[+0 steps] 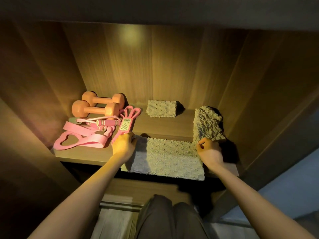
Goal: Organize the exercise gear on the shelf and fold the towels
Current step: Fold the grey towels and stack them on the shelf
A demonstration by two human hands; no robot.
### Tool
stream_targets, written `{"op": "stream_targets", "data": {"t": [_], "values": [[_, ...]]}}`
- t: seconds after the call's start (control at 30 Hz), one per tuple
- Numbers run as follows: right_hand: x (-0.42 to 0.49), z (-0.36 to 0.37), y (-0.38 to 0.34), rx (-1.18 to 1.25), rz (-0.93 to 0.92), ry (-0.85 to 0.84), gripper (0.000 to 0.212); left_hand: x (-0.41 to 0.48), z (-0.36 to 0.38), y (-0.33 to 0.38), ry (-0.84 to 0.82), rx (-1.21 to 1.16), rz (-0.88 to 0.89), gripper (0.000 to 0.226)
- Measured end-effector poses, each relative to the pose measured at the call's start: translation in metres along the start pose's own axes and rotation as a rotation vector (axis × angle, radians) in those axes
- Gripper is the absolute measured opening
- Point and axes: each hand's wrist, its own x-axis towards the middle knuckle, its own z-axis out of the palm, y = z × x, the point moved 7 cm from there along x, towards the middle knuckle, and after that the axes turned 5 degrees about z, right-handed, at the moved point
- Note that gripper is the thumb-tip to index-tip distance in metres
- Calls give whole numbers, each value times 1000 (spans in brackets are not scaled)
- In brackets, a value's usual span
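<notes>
Head cam, the only view. Both hands are on the big beige towel, which lies along the near edge of the wooden shelf w/ its front hem hanging over the lip. Its long axis runs left-right.

The left hand sits on the far-left corner, fingers curled down onto the cloth. Looks like a pinch, tho the fingertips are hidden behind the hand. The right hand is a tight fist clamped on the right end, and that end stands up in a rumpled flap, approx upright.

Key bit: the free flap is at the right hand and the anchored corner lies to its left. So the fold prob goes right-to-left, w/ the right hand travelling and the left holding. The fabric is thick, nubbly terry, so it'll sag w/o support.

- **Far centre:** a folded towel, a compact block.
- **Far left:** two smooth orange dumbbells.
- **Left, nearer:** a pink jump rope w/ striped handles, flat pink resistance bands, and a labelled bundle just beside the left hand.
</notes>
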Motion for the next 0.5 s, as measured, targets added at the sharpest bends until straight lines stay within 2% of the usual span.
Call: {"op": "stream_targets", "data": {"t": [0.07,0.13,0.23,0.3,0.37,0.5], "values": [[1,0,4,37,48,6,26,-2,-4,3,34,-55,11,22],[-2,-3,6,46,79,7,14,-8,-13,4,93,-96,-5,34],[-15,-16,-1,-40,-10,78,12,-20,-20,17,129,3,176,39],[-27,-18,-15,-77,-115,63,9,-30,-15,30,90,49,325,28],[-45,-12,-29,-95,-216,-16,13,-41,-4,41,-3,73,402,26],[-81,9,-43,-201,-345,-197,30,-58,15,45,-162,28,373,34]]}}
